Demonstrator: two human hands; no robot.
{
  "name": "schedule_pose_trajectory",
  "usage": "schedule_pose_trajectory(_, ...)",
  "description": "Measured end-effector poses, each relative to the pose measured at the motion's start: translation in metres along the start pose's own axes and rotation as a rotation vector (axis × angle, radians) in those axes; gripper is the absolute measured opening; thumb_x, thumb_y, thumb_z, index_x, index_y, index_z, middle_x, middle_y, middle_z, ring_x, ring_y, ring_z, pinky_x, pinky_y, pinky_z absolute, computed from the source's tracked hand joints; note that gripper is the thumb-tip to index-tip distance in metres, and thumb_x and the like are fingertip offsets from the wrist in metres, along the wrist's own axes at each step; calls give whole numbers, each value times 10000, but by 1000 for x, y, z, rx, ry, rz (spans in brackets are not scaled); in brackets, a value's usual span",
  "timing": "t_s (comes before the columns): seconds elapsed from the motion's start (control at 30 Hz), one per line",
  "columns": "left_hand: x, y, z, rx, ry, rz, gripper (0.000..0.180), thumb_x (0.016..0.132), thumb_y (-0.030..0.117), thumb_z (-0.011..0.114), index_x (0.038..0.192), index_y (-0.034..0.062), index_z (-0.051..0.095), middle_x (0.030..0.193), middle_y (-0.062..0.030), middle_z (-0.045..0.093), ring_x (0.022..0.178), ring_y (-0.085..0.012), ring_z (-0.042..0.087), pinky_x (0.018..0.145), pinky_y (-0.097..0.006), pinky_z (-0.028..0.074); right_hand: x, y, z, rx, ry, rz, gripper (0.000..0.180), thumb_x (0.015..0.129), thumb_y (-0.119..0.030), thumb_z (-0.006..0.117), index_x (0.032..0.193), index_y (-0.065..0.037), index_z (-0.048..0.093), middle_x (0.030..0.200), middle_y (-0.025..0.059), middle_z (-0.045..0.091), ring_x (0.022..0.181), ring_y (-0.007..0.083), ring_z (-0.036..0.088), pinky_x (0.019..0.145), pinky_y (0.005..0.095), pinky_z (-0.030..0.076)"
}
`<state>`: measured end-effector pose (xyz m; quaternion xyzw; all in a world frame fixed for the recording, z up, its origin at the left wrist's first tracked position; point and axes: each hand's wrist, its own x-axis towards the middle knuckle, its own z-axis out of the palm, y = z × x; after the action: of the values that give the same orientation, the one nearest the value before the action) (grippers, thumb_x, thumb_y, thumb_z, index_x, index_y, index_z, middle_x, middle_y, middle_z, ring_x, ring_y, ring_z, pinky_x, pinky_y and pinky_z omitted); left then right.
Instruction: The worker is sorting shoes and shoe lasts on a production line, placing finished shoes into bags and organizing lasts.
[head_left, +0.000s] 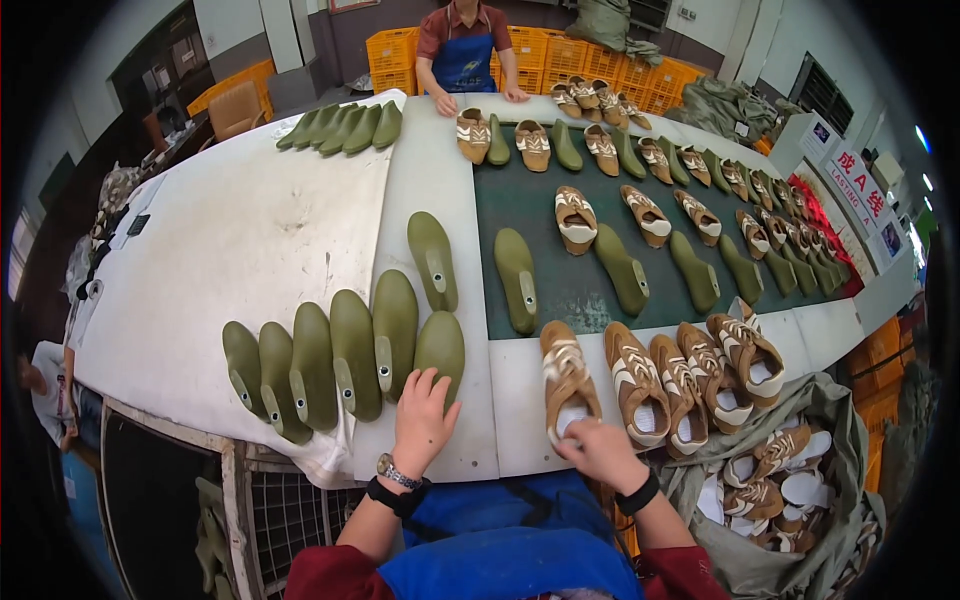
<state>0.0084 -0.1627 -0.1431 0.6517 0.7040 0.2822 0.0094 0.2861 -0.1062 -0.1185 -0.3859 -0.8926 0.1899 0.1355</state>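
My left hand (425,420) lies over the heel end of an olive-green shoe last (440,345), its fingers curved against it. At the sneaker's heel, my right hand (603,455) pinches the opening of a brown sneaker (567,375) with white stripes and laces. That sneaker rests on the pale front strip of the table, toe pointing away from me. Left of my left hand stands a row of more green lasts (312,365). Several brown sneakers (638,385) are lined up to the right of my right hand.
A dark green belt (580,300) carries rows of lasts and sneakers. More lasts (340,130) lie on the white cloth (240,240) at far left. A grey sack (690,520) of sneakers sits at my right. Across the table stands a co-worker (463,60) before orange crates (540,50).
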Motion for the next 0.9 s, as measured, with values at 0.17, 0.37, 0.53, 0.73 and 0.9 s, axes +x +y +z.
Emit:
schedule_pose_trajectory(0.17,-2,-6,1,-43,16,-11,372,721,119,679,1057,9,565,1178,-175,499,1140,-395,434,930,-428,401,0,-1,6,-180,-154,18,263,742,-339,664,772,-82,614,701,124,615,635,299,616,555,403,481)
schedule_pose_trajectory(0.37,-5,-5,2,-63,11,-33,342,722,121,676,1031,12,579,1183,-171,500,1144,-391,437,938,-428,397,1,3,9,-173,-180,-21,261,732,-346,673,759,-89,632,662,108,615,633,292,620,556,398,484)
schedule_pose_trajectory(0.53,-3,-6,0,-56,15,0,342,727,136,681,1025,0,582,1178,-181,493,1139,-395,434,923,-433,408,5,-1,8,-172,-176,-27,260,726,-348,676,741,-89,653,655,114,622,638,293,623,576,395,495)
schedule_pose_trajectory(0.73,-2,-4,-1,-62,1,-11,332,717,121,677,1016,7,585,1176,-179,501,1132,-394,440,937,-429,393,9,-4,11,-195,-219,2,239,721,-330,675,738,-92,658,642,121,621,635,299,625,581,401,501)
schedule_pose_trajectory(0.9,-2,-4,-1,-43,-3,11,330,722,126,678,1014,4,585,1169,-185,499,1134,-403,434,927,-438,402,11,-4,14,-186,-215,-27,238,717,-322,672,708,-85,648,625,120,615,620,302,624,580,399,508)
